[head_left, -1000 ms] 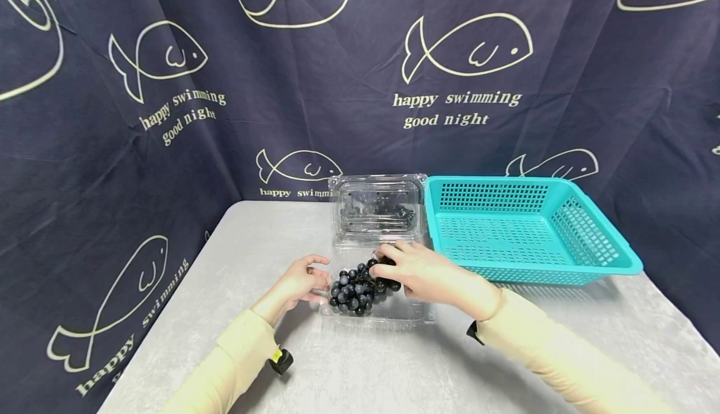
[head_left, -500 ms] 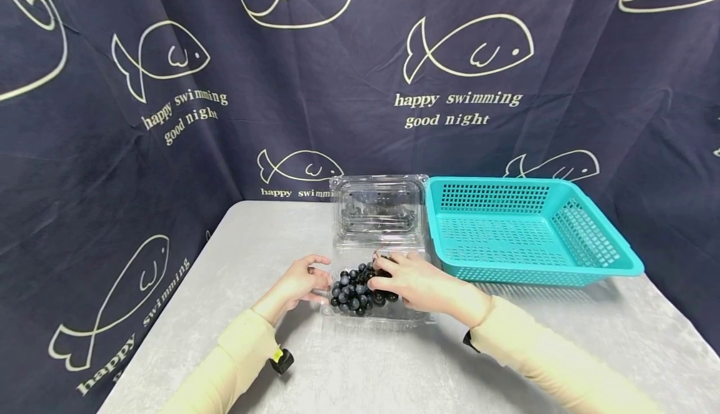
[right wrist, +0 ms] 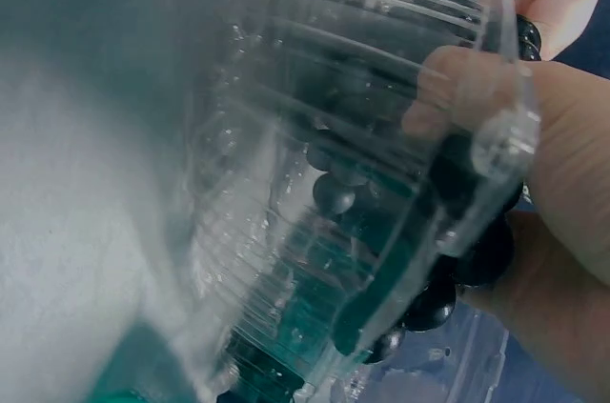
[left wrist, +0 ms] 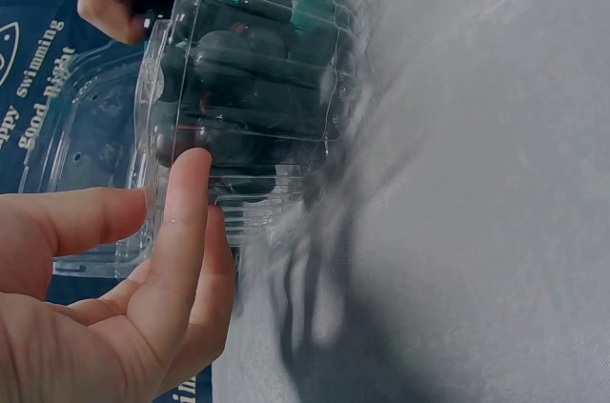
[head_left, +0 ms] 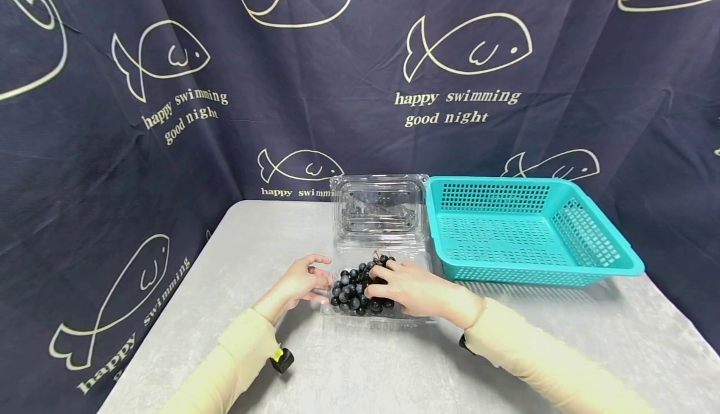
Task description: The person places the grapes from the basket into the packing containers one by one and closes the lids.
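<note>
A bunch of dark grapes (head_left: 350, 291) lies in the base of a hinged clear plastic box (head_left: 419, 315), its lid (head_left: 378, 204) laid back behind. My right hand (head_left: 413, 287) grips the right part of the bunch from above, fingers and thumb around the grapes; its palm hides some of them. Grapes (right wrist: 431, 304) show beside that hand in the right wrist view. My left hand (head_left: 304, 284) is at the box's left side. In the left wrist view, its fingertips (left wrist: 191, 167) touch the ribbed side wall, with the fingers fairly straight.
A turquoise perforated basket (head_left: 540, 274) stands right of the box, close against the lid. Both are on a grey table (head_left: 270, 229). A dark curtain (head_left: 360, 89) printed with fish hangs behind and at the sides.
My right hand has moved slightly left and toward me with the right part of the bunch, and a stem now shows at the back. My left hand has stayed in place.
</note>
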Available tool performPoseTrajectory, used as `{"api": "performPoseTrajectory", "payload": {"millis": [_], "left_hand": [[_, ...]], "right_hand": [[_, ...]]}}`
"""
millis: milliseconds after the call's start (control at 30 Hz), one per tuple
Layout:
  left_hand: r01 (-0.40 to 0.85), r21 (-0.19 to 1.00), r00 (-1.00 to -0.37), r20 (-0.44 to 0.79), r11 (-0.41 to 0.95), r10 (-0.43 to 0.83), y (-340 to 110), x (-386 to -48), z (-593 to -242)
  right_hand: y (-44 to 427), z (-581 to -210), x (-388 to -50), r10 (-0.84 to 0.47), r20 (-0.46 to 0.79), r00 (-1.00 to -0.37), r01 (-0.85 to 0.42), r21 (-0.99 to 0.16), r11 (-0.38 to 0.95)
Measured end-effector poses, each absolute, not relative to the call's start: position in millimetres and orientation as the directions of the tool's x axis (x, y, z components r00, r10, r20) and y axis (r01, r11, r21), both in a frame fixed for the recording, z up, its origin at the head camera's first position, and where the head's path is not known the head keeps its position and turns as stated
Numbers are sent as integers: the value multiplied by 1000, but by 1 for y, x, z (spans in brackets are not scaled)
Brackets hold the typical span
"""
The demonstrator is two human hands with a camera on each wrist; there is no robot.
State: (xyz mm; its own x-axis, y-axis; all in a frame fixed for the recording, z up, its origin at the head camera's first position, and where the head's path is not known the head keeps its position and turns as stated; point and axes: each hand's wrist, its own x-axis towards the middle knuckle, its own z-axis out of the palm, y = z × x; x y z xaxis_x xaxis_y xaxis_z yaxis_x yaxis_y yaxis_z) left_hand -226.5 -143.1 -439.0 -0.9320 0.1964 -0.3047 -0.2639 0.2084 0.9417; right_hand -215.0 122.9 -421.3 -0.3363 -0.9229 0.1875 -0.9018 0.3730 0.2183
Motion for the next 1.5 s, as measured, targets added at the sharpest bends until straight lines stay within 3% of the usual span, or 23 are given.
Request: {"api": "performPoseTrajectory", "payload": {"millis": [267,867,1267,1500], "left_hand": [[-260,944,-934,-299,202,198,-143,-226,-439],[-279,937,-931,-318,210,182,-143,-227,-438],[-277,939,-931,-314,202,183,-144,-227,-439],[-273,941,-933,-310,201,184,-143,-228,-439]], "right_hand": [[122,-430,-215,-920,139,-365,-898,208,388],[122,-441,-216,-920,139,-367,-901,194,389],[124,-435,-214,-909,107,-403,-902,125,414],[125,-427,-213,-911,127,-391,-909,98,404]]}}
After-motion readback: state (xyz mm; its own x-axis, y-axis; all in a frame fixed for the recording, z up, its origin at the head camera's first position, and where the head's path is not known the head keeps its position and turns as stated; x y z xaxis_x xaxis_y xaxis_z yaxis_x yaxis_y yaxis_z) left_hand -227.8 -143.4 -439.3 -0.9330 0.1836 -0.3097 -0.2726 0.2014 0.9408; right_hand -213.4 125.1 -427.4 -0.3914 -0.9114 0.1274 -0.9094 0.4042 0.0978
